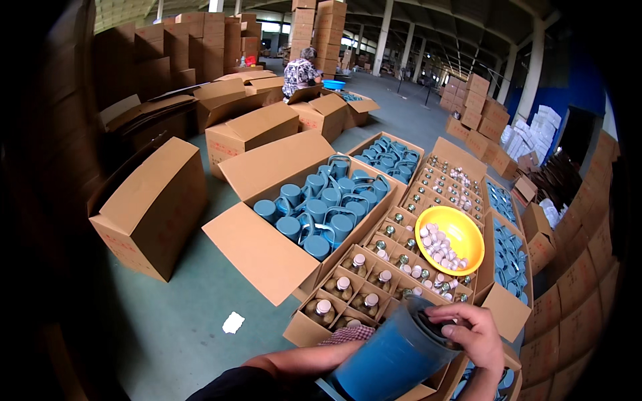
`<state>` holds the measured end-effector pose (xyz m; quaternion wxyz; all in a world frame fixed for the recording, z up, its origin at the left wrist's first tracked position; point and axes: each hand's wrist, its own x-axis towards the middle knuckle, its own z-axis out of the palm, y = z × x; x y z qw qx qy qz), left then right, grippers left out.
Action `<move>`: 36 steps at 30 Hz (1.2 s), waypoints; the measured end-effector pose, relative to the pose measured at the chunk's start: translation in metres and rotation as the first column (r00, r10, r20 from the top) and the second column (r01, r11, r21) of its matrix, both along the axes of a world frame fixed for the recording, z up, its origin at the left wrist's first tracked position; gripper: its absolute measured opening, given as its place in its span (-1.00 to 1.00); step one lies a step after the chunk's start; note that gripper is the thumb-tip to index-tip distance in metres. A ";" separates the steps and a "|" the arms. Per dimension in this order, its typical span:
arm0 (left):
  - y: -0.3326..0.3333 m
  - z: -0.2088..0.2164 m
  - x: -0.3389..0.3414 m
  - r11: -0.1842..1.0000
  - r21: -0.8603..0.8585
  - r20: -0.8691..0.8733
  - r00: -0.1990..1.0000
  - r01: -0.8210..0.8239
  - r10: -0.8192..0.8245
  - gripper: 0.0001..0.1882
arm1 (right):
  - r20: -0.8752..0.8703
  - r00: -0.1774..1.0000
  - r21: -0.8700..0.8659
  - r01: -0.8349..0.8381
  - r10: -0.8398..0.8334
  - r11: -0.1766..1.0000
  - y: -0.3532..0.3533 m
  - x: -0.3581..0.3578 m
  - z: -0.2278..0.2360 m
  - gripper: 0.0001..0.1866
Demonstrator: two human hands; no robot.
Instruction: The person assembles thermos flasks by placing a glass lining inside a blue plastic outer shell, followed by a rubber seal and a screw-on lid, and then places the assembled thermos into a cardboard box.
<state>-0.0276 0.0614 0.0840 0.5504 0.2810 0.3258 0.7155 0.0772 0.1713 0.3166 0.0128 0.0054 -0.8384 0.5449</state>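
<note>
A broad hall with a green-grey floor (167, 314), and tall brown cardboard carton stacks (328, 33) pushed to the edges, probably to free the middle for working. In close, an open brown cardboard carton (257, 247) packed with blue handled vessels (315, 209), its flaps folded right out, which seems to give a clear reach in. Beside it, a brown cardboard divided carton (295, 331): glass bottle necks (399, 218) stand up out of separate cells, likely so they don't knock together. Far back, a person in a patterned top (299, 75) sits among more boxes.

Now the main piece: a large blue cylindrical vessel (384, 364), tilted over the near end of the divided carton, open end up and away from the wearer, perhaps so the mouth is easy to get at. The left forearm (307, 357) runs behind it; the left hand is hidden, so no telling its grip. And the right hand (478, 331)? Fingers curled narrow over a dark piece in that mouth, gripping or pressing, can't say which. Further along, a round yellow plastic bowl (470, 234) perches on the bottles, handy for its small whitish round caps (440, 248).
</note>
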 end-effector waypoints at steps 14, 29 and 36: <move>-0.047 0.050 0.075 0.804 -0.078 -0.918 0.357 -0.589 0.173 -0.54 | -0.046 0.901 0.541 0.385 -0.431 0.748 0.075 0.042 -0.072 -0.86; -0.091 -0.095 -0.005 0.660 -0.181 -0.204 0.685 -0.729 0.700 -0.66 | -0.013 0.981 0.085 -0.190 0.192 0.978 -0.040 0.148 -0.202 -0.34; -0.122 -0.146 0.027 0.412 -0.606 -0.013 0.526 -0.681 0.850 -0.39 | 0.037 0.990 0.206 -0.144 0.139 0.968 -0.068 0.207 -0.243 -0.65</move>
